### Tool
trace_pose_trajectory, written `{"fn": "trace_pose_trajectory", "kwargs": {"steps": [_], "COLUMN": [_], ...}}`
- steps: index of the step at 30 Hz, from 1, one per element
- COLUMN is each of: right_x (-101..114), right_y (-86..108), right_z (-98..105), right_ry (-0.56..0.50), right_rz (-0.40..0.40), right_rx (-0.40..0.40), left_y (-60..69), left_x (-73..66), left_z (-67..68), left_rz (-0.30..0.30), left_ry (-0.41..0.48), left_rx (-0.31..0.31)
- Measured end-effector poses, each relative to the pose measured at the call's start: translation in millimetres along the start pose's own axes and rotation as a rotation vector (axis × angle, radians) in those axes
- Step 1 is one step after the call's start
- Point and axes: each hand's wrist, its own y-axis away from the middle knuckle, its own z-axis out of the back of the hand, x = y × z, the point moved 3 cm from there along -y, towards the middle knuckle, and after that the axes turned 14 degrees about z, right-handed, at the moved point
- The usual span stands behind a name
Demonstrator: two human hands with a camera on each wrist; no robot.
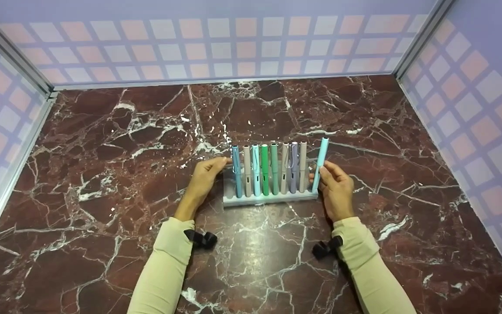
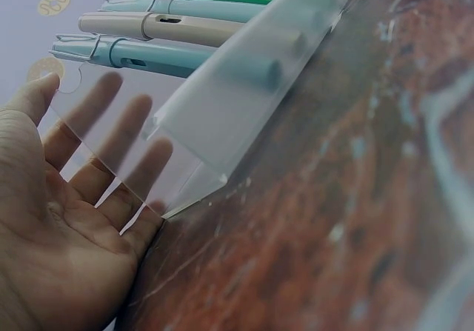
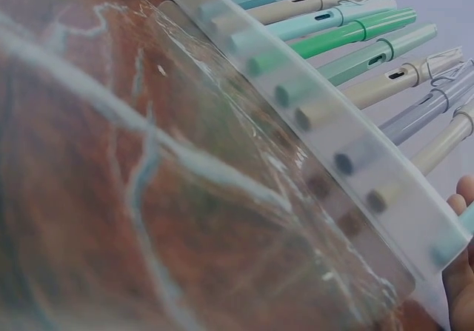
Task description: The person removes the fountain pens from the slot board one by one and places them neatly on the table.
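Right grip (image 1: 338, 189) pinches light-blue cylindrical pen (image 1: 322, 155), tilted at right end of clear plastic rack (image 1: 273, 200) on red marble-patterned bench (image 1: 103, 270); if pen binds, rack could skid, left grip (image 1: 204, 179) only bracing with relaxed fingers.

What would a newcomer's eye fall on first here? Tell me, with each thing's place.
The row of coloured pens draws the eye first, upright in a clear holder on the white-veined, dark red tabletop, a vivid green pen near the row's middle. Next comes the light blue pen at the holder's right end, leaning outward, pinched by the right hand.
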Motion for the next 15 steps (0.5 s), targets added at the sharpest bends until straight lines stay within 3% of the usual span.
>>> {"fn": "trace_pose_trajectory", "kwargs": {"steps": [15], "right_x": [0.3], "right_y": [-0.6], "right_z": [1.1], "right_ry": [-0.020], "right_rz": [-0.004], "right_rx": [-0.008], "left_y": [-0.6], "left_x": [0.8], "left_z": [0.1], "left_rz": [0.012], "left_ry": [-0.002], "left_rx": [-0.007]}}
